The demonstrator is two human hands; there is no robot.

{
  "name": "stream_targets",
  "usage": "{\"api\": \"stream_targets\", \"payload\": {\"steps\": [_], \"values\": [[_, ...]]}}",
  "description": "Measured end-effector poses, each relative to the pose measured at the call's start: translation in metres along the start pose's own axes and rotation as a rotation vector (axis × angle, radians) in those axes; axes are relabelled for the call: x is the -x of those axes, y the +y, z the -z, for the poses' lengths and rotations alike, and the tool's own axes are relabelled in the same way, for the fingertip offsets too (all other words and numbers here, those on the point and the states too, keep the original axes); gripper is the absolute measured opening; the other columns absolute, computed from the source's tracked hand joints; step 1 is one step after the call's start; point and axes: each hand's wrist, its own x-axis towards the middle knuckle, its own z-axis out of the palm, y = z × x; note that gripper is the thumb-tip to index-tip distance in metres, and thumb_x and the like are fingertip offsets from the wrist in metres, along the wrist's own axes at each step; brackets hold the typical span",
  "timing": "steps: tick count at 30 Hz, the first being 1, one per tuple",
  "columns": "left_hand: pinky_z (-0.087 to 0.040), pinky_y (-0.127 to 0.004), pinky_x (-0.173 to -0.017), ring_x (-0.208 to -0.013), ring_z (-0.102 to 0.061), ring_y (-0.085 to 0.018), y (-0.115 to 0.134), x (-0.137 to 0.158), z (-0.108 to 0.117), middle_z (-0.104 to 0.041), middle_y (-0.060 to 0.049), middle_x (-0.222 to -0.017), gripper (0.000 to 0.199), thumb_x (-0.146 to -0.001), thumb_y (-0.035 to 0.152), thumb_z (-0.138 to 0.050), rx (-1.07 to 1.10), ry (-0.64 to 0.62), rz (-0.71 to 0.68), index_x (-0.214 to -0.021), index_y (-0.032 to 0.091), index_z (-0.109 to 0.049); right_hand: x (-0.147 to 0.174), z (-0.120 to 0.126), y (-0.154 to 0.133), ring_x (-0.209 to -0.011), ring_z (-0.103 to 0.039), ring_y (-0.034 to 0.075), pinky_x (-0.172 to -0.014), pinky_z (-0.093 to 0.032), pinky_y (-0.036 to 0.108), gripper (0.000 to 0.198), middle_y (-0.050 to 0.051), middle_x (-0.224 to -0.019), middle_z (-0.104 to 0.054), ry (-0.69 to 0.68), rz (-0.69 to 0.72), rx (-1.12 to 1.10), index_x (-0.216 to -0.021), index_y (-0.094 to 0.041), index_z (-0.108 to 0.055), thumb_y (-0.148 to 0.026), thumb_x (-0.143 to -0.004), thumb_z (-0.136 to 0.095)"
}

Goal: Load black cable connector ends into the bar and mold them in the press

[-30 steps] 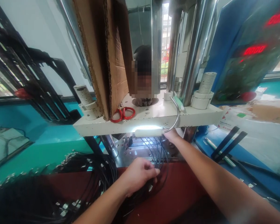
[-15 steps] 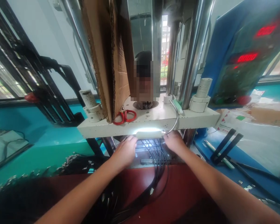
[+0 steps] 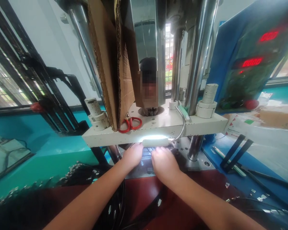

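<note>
Under the light bar [image 3: 156, 142] of a press, my left hand [image 3: 133, 155] is curled with its fingertips at the bar's left end. Whatever it pinches there is hidden. My right hand [image 3: 165, 163] is closed over the black cables just right of it, its knuckles up near the bar. Thin dark cable strands show between the two hands above a metal bed [image 3: 144, 169]. More black cables [image 3: 121, 201] with small metal connector ends lie below, partly behind my left forearm.
The press's cream plate [image 3: 189, 126] spans above my hands, carrying red-handled scissors [image 3: 132, 124] and a cardboard sheet [image 3: 108, 64]. A blue control box [image 3: 249, 57] with red digits stands right. Cable bundles [image 3: 81, 175] lie left. A black forked tool [image 3: 235, 155] rests on the blue surface.
My right hand has moved left and down from the light bar's right end onto the cables. The fanned cables are now mostly covered. My left hand stays by the bar's left end.
</note>
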Motion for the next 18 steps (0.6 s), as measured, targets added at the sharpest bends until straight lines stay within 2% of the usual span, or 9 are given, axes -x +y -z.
{"api": "stream_targets", "payload": {"steps": [8, 14, 18], "values": [[-0.040, -0.040, -0.096, -0.103, -0.058, -0.026, -0.001, -0.003, -0.011, -0.065, -0.010, -0.107, 0.033, -0.085, 0.013, -0.038, -0.043, 0.044, 0.038, -0.107, 0.021, -0.061, -0.008, -0.007, -0.004, -0.081, -0.059, 0.025, -0.072, -0.041, 0.036, 0.018, 0.011, -0.087, -0.067, -0.019, -0.033, 0.048, -0.081, -0.015, -0.067, -0.006, -0.082, -0.050], [-0.039, -0.035, -0.098, -0.110, -0.054, -0.024, 0.005, 0.000, -0.008, -0.062, -0.010, -0.115, 0.043, -0.082, 0.007, -0.039, -0.038, 0.067, -0.025, -0.120, 0.019, -0.055, -0.009, -0.011, -0.004, -0.081, -0.060, 0.026, -0.069, -0.043, 0.036, 0.015, 0.011, -0.088, -0.067, -0.003, -0.025, 0.076, -0.083, -0.015, -0.067, -0.009, -0.083, -0.053], [-0.037, -0.036, -0.101, -0.113, -0.050, -0.025, 0.009, 0.002, -0.005, -0.061, -0.008, -0.119, 0.036, -0.085, 0.011, -0.041, -0.043, 0.070, -0.068, -0.113, 0.022, -0.060, -0.010, -0.013, -0.004, -0.080, -0.061, 0.025, -0.068, -0.044, 0.035, 0.015, 0.012, -0.089, -0.068, 0.002, -0.025, 0.087, -0.085, -0.014, -0.067, -0.009, -0.084, -0.052]]}}
